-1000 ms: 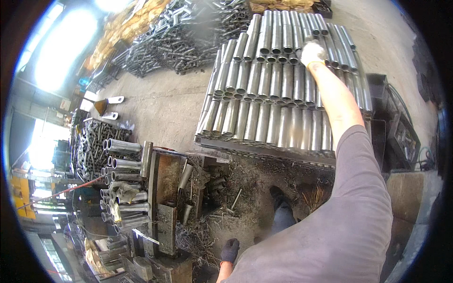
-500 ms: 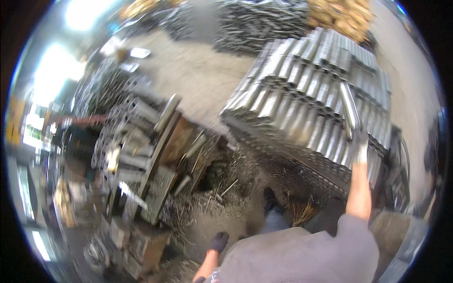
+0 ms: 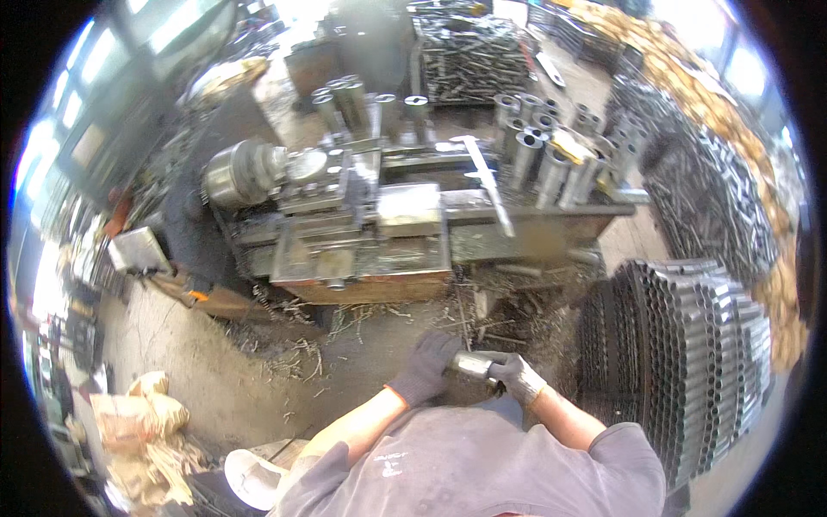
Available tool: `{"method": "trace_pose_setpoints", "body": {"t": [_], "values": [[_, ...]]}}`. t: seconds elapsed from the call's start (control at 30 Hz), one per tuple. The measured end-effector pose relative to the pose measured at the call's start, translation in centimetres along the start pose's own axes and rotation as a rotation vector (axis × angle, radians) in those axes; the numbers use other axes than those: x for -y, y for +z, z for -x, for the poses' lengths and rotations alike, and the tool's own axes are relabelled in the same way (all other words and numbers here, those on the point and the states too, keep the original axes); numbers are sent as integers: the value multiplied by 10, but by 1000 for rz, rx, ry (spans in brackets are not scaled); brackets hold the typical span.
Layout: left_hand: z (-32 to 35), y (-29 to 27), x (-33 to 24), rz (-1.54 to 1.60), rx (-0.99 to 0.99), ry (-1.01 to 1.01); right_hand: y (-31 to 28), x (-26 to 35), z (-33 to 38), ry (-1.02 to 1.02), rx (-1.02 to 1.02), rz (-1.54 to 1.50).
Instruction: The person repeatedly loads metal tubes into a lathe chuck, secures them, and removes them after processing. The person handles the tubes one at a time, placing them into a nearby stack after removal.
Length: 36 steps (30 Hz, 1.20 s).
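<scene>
In front of my body I hold a short, shiny metal tube [image 3: 471,365] roughly level, in both gloved hands. My right hand [image 3: 519,377], in a grey glove with a pale cuff, is closed round its right end. At the other end is my left hand [image 3: 426,369], in a dark glove, its fingers closed over the tube's tip. Ahead stands a lathe with a round chuck [image 3: 231,177] and a tool carriage [image 3: 320,185]. A large caliper [image 3: 488,188] lies on the lathe, to the right of a pale block [image 3: 408,207].
Upright tubes [image 3: 527,155] crowd the lathe's right end, and several more [image 3: 345,103] stand behind the carriage. A tall stack of tubes [image 3: 689,370] rises at my right. Metal shavings [image 3: 301,362] litter the floor. A white seat [image 3: 250,478] and sacks [image 3: 142,418] are at lower left.
My view has swung from the tube stack to the lathe. My right hand has brought a tube from the stack to my body, and my left hand has come up to it.
</scene>
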<state>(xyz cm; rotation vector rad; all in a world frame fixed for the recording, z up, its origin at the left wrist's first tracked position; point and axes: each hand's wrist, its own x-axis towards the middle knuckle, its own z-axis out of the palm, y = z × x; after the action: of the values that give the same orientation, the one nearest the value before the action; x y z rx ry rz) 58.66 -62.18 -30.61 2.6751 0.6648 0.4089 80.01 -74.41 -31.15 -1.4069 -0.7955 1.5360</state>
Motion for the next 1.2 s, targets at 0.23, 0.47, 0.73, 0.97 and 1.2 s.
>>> {"method": "trace_pose_setpoints", "body": {"t": [0.23, 0.47, 0.73, 0.97, 1.2], "values": [[77, -111, 95, 327, -468, -569, 78, 176, -72, 14, 202, 429], [51, -196, 259, 848, -836, -869, 81, 351, -191, -850, -328, 464], [15, -174, 346, 598, -486, -779, 123, 440, -466, -996, -478, 1073], [44, -185, 328, 422, -602, -818, 154, 421, -597, -737, -455, 1274], [235, -185, 416, 1116, -1216, -1133, 186, 433, -552, -663, -585, 1465]]}}
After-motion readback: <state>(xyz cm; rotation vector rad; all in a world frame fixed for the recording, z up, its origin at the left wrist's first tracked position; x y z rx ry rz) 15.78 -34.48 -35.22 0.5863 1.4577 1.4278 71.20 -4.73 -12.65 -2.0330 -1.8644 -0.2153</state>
